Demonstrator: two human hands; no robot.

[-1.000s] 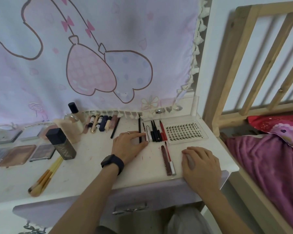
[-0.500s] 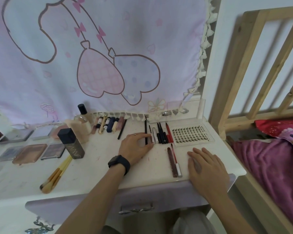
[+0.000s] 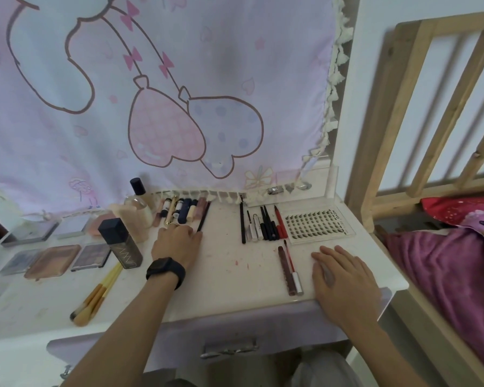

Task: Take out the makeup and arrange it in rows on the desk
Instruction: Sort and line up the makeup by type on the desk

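Makeup tubes form 1 row; our left hand touches them, probably squaring it, grip unclear; our right hand lies flat, empty, on the desk.

place: home bedroom, vanity corner | wooden slatted bed frame right beside the counter, magenta blanket and red bedding inside it | pink cartoon curtain with tassel trim hanging behind the counter | counter carries palettes, makeup brushes, dark square bottle, lash tray | drawer under front edge
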